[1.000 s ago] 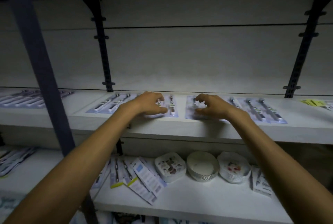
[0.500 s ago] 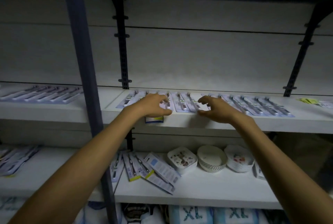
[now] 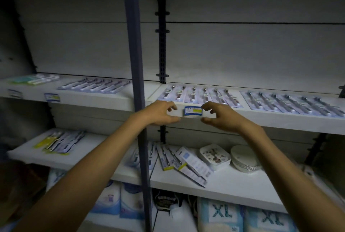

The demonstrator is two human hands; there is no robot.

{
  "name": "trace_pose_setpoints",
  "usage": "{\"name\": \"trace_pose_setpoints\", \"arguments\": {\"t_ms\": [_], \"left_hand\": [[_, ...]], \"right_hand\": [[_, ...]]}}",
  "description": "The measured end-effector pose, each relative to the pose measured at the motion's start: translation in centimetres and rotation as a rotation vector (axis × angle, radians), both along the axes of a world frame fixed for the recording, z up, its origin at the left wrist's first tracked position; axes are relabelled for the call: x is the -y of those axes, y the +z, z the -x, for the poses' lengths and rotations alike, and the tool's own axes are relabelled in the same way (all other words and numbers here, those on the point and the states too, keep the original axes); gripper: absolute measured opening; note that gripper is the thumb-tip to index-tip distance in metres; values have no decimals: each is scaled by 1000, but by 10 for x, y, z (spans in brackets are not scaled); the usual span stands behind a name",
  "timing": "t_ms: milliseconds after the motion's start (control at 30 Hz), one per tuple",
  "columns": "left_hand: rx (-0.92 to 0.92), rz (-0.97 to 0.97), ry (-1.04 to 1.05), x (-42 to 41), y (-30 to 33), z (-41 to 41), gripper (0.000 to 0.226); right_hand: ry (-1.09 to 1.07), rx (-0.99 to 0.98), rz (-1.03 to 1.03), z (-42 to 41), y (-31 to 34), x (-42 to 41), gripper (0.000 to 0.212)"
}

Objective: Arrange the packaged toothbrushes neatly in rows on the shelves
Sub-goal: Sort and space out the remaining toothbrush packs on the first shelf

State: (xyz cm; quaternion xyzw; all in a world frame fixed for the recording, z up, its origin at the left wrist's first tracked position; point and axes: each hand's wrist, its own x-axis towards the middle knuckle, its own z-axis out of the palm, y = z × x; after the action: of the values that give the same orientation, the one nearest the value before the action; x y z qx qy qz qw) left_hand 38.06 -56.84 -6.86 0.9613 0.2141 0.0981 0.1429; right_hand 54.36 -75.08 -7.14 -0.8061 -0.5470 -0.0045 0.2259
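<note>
Left hand [image 3: 160,113] and right hand [image 3: 218,118] grips open, empty, packaged toothbrushes [image 3: 199,95] dim, print unreadable

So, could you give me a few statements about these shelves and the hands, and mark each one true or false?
1. Both hands are empty. True: the left hand and the right hand hover with curled fingers in front of the shelf edge, holding nothing.
2. A blue-bordered price label sits on the shelf edge between the hands. True.
3. The toothbrush packs behind the hands are stacked in a heap. False: they lie flat side by side in a row.
4. The packs on the lower shelf lie in a neat row. False: they are fanned out and overlapping.
5. The bags at the bottom read XL. True.
</note>
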Motion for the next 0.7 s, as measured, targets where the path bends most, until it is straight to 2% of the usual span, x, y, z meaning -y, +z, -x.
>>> {"name": "trace_pose_setpoints", "arguments": {"t_ms": [200, 700], "left_hand": [[-28, 42, 43, -53, -16, 60, 57], [-19, 24, 80, -262, -15, 224, 56]], "right_hand": [[40, -35, 41, 40, -6, -43, 49], [81, -72, 92, 200, -16, -250, 56]]}}
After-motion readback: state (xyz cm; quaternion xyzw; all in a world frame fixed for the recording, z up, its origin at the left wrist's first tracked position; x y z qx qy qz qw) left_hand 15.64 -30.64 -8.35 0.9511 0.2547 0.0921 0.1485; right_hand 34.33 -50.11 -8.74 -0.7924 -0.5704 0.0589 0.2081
